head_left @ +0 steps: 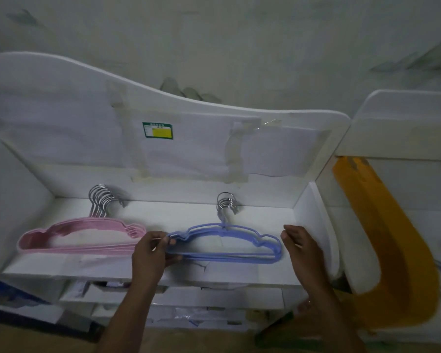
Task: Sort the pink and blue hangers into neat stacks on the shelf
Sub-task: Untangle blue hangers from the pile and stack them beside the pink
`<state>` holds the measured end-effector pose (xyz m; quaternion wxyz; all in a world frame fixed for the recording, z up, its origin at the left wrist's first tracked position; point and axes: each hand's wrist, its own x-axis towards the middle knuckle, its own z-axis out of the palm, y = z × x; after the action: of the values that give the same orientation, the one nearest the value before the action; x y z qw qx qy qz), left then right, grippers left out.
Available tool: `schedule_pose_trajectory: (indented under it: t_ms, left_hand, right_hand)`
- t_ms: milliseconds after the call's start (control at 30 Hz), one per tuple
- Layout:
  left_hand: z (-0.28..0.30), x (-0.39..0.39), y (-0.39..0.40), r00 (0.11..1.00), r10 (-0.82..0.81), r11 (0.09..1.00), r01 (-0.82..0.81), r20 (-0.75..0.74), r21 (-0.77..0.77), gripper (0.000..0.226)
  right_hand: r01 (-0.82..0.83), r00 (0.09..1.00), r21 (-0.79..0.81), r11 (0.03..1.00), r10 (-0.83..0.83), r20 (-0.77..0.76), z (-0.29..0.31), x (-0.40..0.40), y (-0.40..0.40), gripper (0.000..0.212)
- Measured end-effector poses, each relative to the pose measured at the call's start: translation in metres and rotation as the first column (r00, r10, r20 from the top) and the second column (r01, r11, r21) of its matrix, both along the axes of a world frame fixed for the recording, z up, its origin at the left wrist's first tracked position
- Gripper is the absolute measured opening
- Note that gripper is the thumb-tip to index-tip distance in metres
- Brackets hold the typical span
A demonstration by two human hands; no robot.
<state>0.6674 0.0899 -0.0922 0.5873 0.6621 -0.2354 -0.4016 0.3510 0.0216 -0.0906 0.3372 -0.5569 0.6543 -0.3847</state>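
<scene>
On the white shelf (49, 270) two stacks of hangers lie flat, hooks pointing to the back wall. The pink hangers (82, 238) sit toward the shelf's left end, their chrome hooks (101, 197) fanned slightly against the rear panel. The blue hangers (227, 244) lie right of the middle, well short of the shelf's right side wall, with their own hooks (225, 202) bunched close together at the back.

The left hand (152, 250) is between the two stacks, its grip closed on the left end of the blue hangers, fingers curled over the top bars and thumb under the bottom ones. The right hand (299, 244) hovers just beside the right end of the blue stack, fingers loosely bent and holding nothing, not touching the hangers.

A green and yellow sticker (158, 130) is stuck on the shelf's back panel above the stacks. An orange curved piece (392, 250) lies beyond the right end of the shelf.
</scene>
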Motion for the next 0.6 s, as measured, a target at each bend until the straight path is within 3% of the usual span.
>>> schedule_pose_trajectory:
  t_ms: [67, 133, 200, 300, 367, 467, 600]
  left_hand:
    - [-0.010, 0.006, -0.004, 0.997, -0.028, 0.998, 0.025, 0.067, 0.050, 0.007]
    - [-0.019, 0.014, -0.005, 0.965, -0.105, 0.990, 0.079, 0.240, 0.119, 0.008]
    - [-0.022, 0.020, -0.005, 0.848, -0.194, 0.975, 0.110, 0.493, 0.195, 0.013]
    - [-0.014, 0.018, -0.004, 0.586, -0.235, 0.970, 0.090, 0.775, 0.226, 0.007]
    - [-0.009, 0.018, -0.007, 0.500, -0.234, 0.972, 0.105, 0.834, 0.211, 0.007]
    - [-0.009, 0.021, -0.013, 0.501, -0.345, 0.938, 0.205, 0.794, 0.278, 0.024]
    - [-0.011, 0.020, -0.020, 0.418, -0.499, 0.866, 0.274, 0.759, 0.419, 0.040]
  right_hand:
    - [0.008, 1.000, -0.017, 1.000, -0.008, 0.008, 0.000, 0.003, 0.000, 0.020]
    - [0.021, 1.000, -0.022, 1.000, -0.020, 0.007, -0.001, 0.006, -0.001, 0.018]
    - [0.020, 1.000, -0.022, 1.000, -0.020, -0.014, -0.003, 0.009, 0.000, 0.017]
    - [-0.024, 0.998, -0.001, 1.000, 0.024, -0.066, -0.010, 0.014, 0.002, 0.020]
    - [-0.065, 0.989, 0.014, 0.998, 0.066, -0.129, -0.015, 0.015, 0.004, 0.024]
    - [-0.125, 0.958, -0.014, 0.992, 0.117, -0.262, -0.019, 0.017, 0.006, 0.026]
    - [-0.155, 0.910, -0.034, 0.987, 0.129, -0.394, -0.017, 0.022, 0.006, 0.022]
